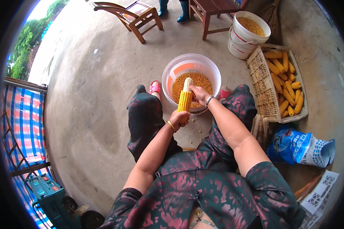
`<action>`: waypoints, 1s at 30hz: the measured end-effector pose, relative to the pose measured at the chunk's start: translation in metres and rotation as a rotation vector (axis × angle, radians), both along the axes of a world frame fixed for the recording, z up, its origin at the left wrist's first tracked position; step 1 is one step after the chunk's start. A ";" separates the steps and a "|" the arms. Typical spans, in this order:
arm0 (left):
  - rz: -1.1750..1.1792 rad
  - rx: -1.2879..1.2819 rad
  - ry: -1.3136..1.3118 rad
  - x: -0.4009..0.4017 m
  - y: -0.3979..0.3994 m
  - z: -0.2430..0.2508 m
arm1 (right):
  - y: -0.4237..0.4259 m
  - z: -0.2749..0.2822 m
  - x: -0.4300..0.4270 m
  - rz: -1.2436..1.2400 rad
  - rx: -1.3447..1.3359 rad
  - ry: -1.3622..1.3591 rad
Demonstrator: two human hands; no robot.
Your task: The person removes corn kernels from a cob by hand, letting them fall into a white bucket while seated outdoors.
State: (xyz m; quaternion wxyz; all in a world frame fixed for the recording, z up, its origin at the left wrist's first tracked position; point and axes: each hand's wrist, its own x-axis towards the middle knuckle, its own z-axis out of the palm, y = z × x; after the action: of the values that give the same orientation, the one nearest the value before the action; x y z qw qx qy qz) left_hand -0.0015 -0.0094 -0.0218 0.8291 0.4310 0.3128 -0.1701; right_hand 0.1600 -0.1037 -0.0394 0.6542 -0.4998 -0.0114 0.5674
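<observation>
My left hand (180, 118) grips the lower end of an ear of yellow corn (185, 100), which points up and away from me. Its top part is a bare pale cob, while kernels still cover the rest. My right hand (200, 95) holds the ear near the line between bare cob and kernels, with the thumb against it; some of its fingers are hidden. Below the ear stands a white plastic bucket (215, 67) between my feet. Loose corn kernels (202, 80) cover its bottom.
A plastic crate (259, 83) of corn ears stands to the right, beside a white bucket (240, 43) of kernels. Bare cobs (259, 126) and a blue printed sack (295, 146) lie nearer. Ahead are wooden chairs (137, 14) and a person's boots (184, 13).
</observation>
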 end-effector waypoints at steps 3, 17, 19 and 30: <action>0.035 0.025 0.041 0.000 0.000 0.003 | 0.003 0.004 -0.006 0.003 -0.011 -0.027; -0.006 0.360 -0.063 -0.003 -0.006 -0.017 | 0.006 -0.009 -0.014 -0.063 -0.060 -0.194; 0.011 0.307 -0.155 -0.010 0.001 -0.027 | 0.008 0.009 -0.023 -0.037 -0.088 -0.166; -0.034 0.764 -0.025 -0.007 -0.012 0.000 | 0.004 -0.031 0.001 -0.041 -0.136 -0.147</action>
State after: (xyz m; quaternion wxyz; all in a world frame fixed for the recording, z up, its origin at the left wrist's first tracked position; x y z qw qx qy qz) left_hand -0.0085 -0.0215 -0.0218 0.6096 0.7160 0.3366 -0.0498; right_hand 0.1606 -0.0995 -0.0704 0.6276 -0.5836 -0.0106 0.5151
